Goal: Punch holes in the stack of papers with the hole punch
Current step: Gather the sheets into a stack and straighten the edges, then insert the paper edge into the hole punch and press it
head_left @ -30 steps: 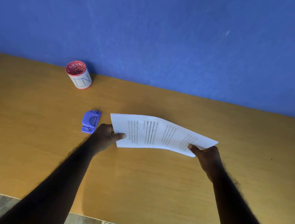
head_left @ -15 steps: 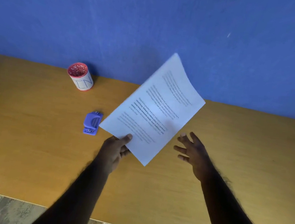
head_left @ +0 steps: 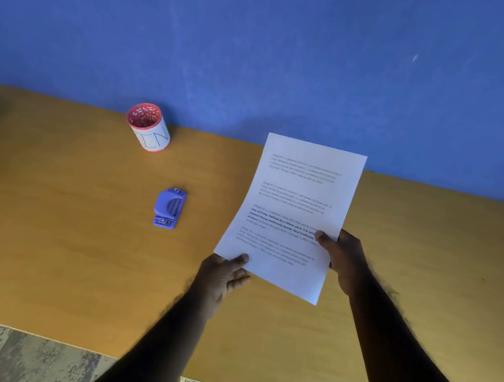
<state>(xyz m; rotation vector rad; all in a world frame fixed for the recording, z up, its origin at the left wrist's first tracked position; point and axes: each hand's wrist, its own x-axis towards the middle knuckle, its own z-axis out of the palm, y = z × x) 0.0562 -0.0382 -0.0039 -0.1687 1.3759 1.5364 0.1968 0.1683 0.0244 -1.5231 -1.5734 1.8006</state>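
We see the stack of white printed papers [head_left: 295, 215] lifted off the bench and held nearly upright with the printed face toward us, its top edge leaning a little to the right and reaching up against the blue wall [head_left: 261, 49]. The left hand [head_left: 221, 274] pinches the near left corner, thumb pressed on the front of the sheet and the other fingers curled behind it. The right hand [head_left: 342, 259] grips the right edge lower down, thumb lying across the text and the rest of the fingers hidden behind the paper, so both hands are closed on the stack. How many sheets it has we cannot tell. To the left of the papers, well apart from them, the small purple plastic hole punch [head_left: 169, 208] lies flat on the tan wooden bench [head_left: 64, 231], touched by neither hand. Farther back and left, close to the wall, stands a round cup with a red patterned inside and a white paper label [head_left: 148, 126] bearing handwritten letters. Beyond the near edge of the bench a strip of mottled grey floor [head_left: 2, 353] shows.
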